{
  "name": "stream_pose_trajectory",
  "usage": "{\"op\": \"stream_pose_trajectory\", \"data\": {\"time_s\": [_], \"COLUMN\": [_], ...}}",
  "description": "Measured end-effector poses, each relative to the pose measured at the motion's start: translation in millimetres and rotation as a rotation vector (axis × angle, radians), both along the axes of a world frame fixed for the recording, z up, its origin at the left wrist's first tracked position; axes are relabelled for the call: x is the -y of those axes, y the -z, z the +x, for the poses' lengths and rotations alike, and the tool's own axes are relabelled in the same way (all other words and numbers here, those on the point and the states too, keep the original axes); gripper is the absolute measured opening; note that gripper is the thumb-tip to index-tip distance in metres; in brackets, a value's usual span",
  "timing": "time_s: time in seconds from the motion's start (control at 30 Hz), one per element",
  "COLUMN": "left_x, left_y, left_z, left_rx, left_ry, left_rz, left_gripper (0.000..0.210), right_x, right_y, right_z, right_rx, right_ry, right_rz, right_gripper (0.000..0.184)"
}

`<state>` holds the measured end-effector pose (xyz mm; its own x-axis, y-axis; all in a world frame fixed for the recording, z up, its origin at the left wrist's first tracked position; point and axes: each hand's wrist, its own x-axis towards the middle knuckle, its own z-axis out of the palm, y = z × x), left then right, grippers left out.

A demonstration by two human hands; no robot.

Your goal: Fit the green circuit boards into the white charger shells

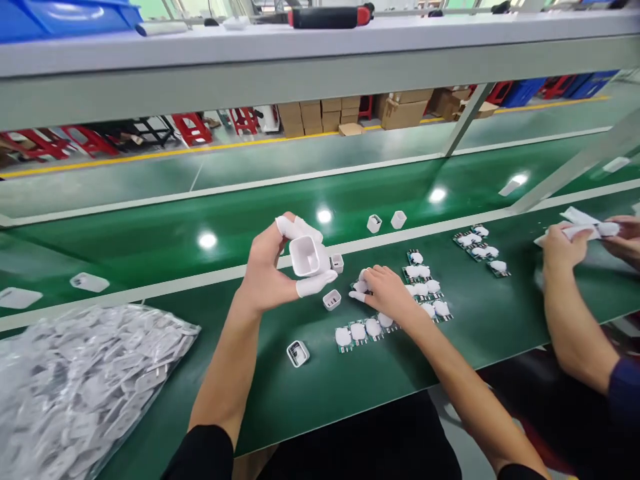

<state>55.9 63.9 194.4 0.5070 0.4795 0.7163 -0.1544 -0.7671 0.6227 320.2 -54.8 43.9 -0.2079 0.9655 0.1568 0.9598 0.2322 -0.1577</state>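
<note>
My left hand (pixel 273 267), wearing white finger cots, is closed around a white plastic housing (pixel 304 256) whose open end faces me. On the green bench my right hand (pixel 387 292) has its cot-covered fingertips pinched on a small circuit board, mostly hidden under them. Rows of circuit boards (pixel 358 331) topped with white round pads lie beside and beyond that hand. Between my hands stands a white housing (pixel 332 300) with something inside. Another housing (pixel 337 263) stands just behind the left fingers, and one more (pixel 299 354) sits nearer me, dark parts visible in it.
A clear bag of white plastic pieces (pixel 90 387) covers the bench's left side. Two housings (pixel 399 219) stand farther off on the green surface. At right, a co-worker's hands (pixel 567 247) hold white material near another group of boards (pixel 477 243). A shelf (pixel 320 60) crosses above.
</note>
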Motion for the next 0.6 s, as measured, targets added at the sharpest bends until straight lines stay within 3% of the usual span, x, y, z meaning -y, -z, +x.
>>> {"op": "stream_pose_trajectory", "data": {"time_s": [0.2,0.3,0.5,0.6], "left_x": [-18,-29,-34,-33], "left_y": [6.1,5.5,5.2,6.5], "left_z": [-5,-15,-19,-18], "left_rx": [-0.119,-0.093,-0.044,-0.07], "left_ry": [-0.055,-0.086,-0.17,-0.199], "left_rz": [-0.053,-0.07,-0.066,-0.054], "left_gripper": [0.05,0.052,0.056,0.051], "right_x": [-9,-8,-3,2], "right_y": [2.7,6.7,6.2,2.8], "right_z": [-10,-6,8,8], "right_rx": [0.042,0.01,-0.143,-0.199], "right_ry": [-0.149,-0.081,0.008,0.021], "right_rz": [-0.086,-0.072,-0.052,-0.063], "right_gripper": [0.021,0.011,0.026,0.022]}}
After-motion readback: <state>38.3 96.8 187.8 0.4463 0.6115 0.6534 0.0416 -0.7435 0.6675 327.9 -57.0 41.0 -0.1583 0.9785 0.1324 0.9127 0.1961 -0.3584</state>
